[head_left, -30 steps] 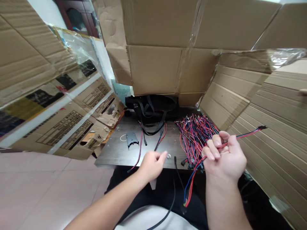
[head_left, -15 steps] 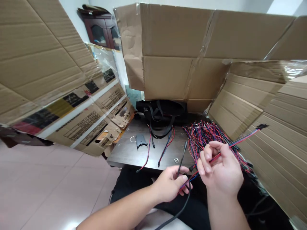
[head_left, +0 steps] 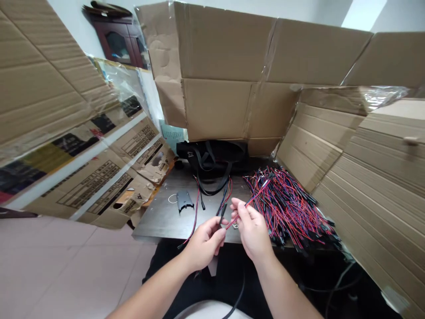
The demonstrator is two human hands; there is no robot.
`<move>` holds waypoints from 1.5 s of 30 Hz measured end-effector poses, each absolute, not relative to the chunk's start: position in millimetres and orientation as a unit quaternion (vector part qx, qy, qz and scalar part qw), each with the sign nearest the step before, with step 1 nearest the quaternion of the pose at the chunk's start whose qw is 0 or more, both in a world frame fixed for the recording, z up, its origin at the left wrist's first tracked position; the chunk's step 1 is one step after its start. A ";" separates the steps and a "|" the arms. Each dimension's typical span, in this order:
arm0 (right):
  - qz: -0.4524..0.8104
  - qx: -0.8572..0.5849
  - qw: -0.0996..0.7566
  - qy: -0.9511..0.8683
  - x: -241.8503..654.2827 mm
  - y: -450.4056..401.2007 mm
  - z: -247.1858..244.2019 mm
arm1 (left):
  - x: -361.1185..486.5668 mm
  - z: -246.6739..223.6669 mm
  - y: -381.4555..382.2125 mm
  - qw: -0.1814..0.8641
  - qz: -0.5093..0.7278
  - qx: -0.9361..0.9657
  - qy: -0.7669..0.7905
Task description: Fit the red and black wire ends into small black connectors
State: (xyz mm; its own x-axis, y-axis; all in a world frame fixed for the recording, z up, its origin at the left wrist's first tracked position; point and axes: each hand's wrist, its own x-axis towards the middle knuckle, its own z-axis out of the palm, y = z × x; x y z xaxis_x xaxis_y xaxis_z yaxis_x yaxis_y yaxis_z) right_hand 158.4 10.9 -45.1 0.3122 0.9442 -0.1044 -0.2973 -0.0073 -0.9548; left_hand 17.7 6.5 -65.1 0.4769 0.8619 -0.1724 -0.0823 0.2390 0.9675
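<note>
A red-and-black lead (head_left: 252, 199) is pinched in the clenched grip of the right hand (head_left: 252, 231), while the left hand (head_left: 204, 244) grasps a black connector (head_left: 222, 213). Both hands sit just over the bench (head_left: 159, 221), beside a heap of wires (head_left: 287, 210).

Wire (head_left: 246, 206) pinched between left hand (head_left: 206, 244) and right hand (head_left: 252, 230): gripped stretch hidden by fingers (head_left: 241, 212), wire end there not readable. Small shiny metal bit (head_left: 235, 226) just under right hand, partly covered, too small to identify. Wire pile (head_left: 288, 212) beyond right hand: strands tangled, count impossible. Black cable (head_left: 237, 301) below both hands, cut off by bottom edge. Black bag (head_left: 209, 155) far ahead of hands, top hidden under cardboard box (head_left: 215, 110); print on it too small to read.
</note>
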 end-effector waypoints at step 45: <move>0.544 -0.437 0.670 -0.256 153.3 11.5 -33.5 | -0.1 -42.8 2.5 0.774 0.387 0.325 0.381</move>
State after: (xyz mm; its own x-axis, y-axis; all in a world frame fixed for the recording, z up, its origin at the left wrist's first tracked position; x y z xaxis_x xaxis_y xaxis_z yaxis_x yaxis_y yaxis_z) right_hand 153.3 11.5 -33.5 0.2779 0.9514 -0.1324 -0.5049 0.0274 -0.8627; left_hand -0.1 2.5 -42.8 0.4101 0.8471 -0.3380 -0.3531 0.4891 0.7976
